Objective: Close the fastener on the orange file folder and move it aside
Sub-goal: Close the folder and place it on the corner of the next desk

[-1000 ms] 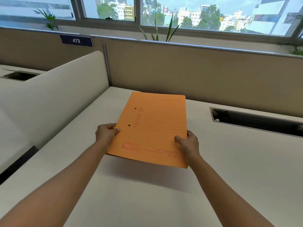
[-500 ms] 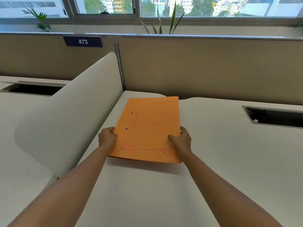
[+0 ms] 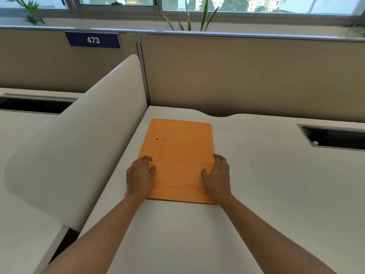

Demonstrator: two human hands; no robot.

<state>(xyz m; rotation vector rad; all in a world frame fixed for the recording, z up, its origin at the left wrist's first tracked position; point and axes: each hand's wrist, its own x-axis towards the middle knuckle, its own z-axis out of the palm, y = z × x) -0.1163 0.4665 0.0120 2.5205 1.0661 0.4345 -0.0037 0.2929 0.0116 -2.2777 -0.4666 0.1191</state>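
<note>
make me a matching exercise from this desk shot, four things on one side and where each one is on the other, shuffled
Things:
1. orange file folder
2. left hand
3. right hand
4. 473 sign

Places:
A. on the partition at upper left
B. resting on the folder's right edge
C. lying flat on the white desk
D. resting on the folder's left edge, near a punched hole

Pairs: 1-C, 2-D, 3-B, 4-A
</note>
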